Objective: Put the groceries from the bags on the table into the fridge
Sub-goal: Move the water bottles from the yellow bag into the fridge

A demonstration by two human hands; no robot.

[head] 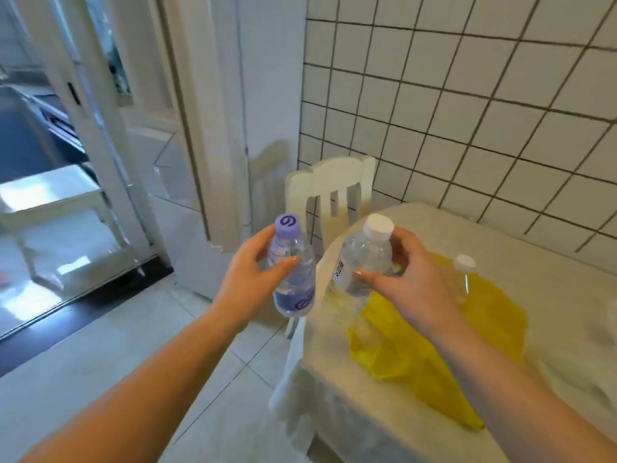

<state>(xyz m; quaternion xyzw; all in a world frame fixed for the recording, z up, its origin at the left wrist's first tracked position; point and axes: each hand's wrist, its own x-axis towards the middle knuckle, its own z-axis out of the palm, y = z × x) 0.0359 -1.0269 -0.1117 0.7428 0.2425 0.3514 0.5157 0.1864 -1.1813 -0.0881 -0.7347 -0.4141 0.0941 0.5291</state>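
Note:
My left hand (248, 275) grips a clear water bottle with a purple cap and purple label (293, 279), held upright over the floor left of the table. My right hand (414, 282) grips a second clear bottle with a white cap (365, 259) above the table's near left corner. A yellow plastic bag (434, 349) lies flat on the table (551, 295), partly under my right forearm. Behind my right hand, a third clear bottle with a white cap (464, 272) stands at the bag. No fridge is in view.
A white chair (330, 192) stands at the table's far end against a white tiled wall (467, 111). To the left, a white door frame (213, 128) and a glass sliding door (66, 162) open onto another room. Pale floor tiles (100, 345) lie below.

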